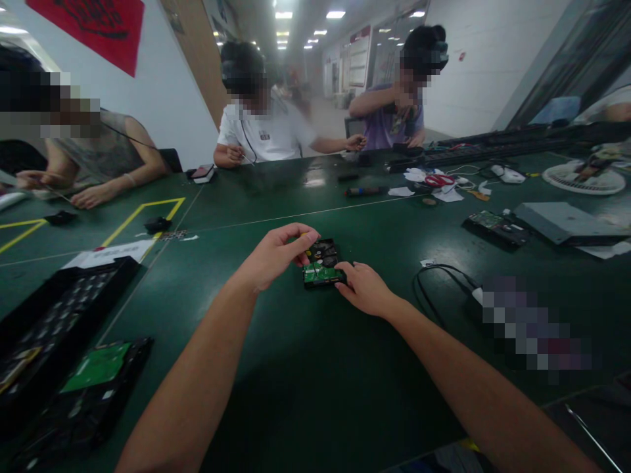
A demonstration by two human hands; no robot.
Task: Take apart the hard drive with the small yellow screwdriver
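A hard drive (323,274) lies on the green table in front of me, its green circuit board facing up at the near end and dark casing beyond. My left hand (280,255) is over its left side, thumb and fingers pinched together. A bit of yellow shows by those fingertips, too small to name. My right hand (367,287) grips the drive's right edge between thumb and fingers.
A black tray (73,309) and another circuit-board device (93,374) are at the left. At the right lie a second drive (495,228), a grey metal box (566,222) and a black cable (419,289). A dark cylindrical tool (365,191) lies farther back. Several people sit around the table.
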